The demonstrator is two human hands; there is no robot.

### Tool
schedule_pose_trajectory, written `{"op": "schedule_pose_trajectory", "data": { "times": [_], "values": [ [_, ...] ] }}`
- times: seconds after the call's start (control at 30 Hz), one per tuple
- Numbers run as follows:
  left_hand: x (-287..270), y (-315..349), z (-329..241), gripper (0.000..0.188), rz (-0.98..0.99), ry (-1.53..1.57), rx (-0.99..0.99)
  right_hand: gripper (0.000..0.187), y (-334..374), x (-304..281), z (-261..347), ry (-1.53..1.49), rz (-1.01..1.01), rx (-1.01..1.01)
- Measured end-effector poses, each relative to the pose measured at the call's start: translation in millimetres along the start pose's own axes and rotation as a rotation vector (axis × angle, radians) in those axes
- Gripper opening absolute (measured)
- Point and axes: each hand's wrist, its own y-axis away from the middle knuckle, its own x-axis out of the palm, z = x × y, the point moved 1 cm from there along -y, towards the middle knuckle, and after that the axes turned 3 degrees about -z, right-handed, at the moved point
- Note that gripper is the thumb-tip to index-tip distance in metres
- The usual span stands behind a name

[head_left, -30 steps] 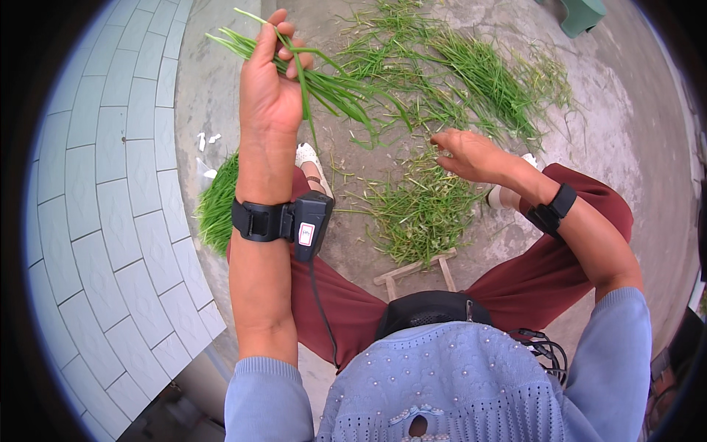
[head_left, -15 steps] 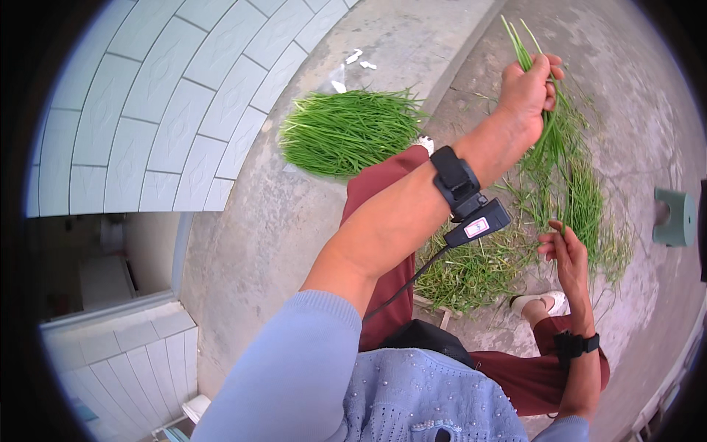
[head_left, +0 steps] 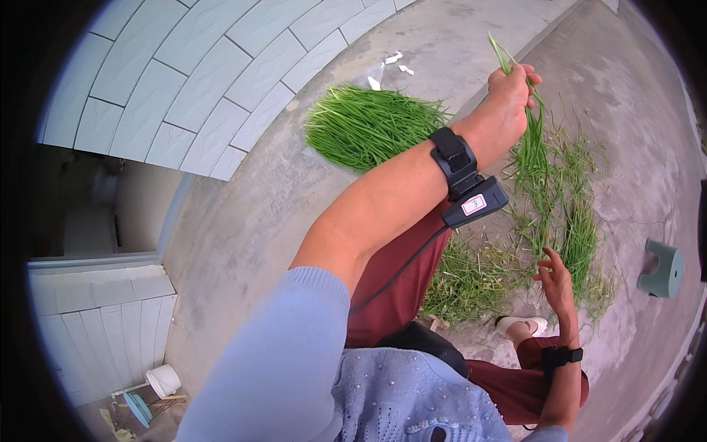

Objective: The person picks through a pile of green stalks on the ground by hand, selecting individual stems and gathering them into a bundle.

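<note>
My left hand (head_left: 510,96) is raised and closed around a small bunch of long green stalks (head_left: 532,136) that hang down from the fist. On that wrist sits a black band with a small device (head_left: 471,199). My right hand (head_left: 554,278) hovers low with fingers apart and nothing in it, just above a heap of loose green stalks (head_left: 471,280) on the concrete ground. A neat, sorted pile of green stalks (head_left: 368,125) lies on the ground to the left of my raised arm.
More scattered stalks (head_left: 578,221) spread over the ground at right. A small green stool (head_left: 663,267) stands at the far right. A tiled wall (head_left: 184,74) rises at left. A white bucket (head_left: 163,380) sits at lower left. My shoe (head_left: 521,325) rests near the heap.
The view has swung left toward the sorted pile. My left hand still grips the bunch, now held higher over the ground. My right hand has drawn back from the heap, fingers apart.
</note>
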Motion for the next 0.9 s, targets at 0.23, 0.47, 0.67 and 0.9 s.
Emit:
{"op": "schedule_pose_trajectory", "data": {
  "times": [0.23, 0.47, 0.67, 0.9],
  "values": [
    [-145, -91, -52, 0.011, -0.391, 0.108, 0.077, 0.028, -1, 4, -3, 0.115, 0.134, -0.049],
    [-325, -140, -58, 0.015, -0.797, -0.211, -0.039, 0.023, -1, 13, -7, 0.22, 0.213, 0.025],
    [-380, -102, -93, 0.018, -0.584, -1.07, 0.04, 0.02, -19, 22, -5, 0.296, 0.227, -0.023],
    [-381, -100, -120, 0.041, -0.272, -1.808, 0.174, 0.018, -23, 27, 3, 0.345, 0.264, -0.1]
  ]
}}
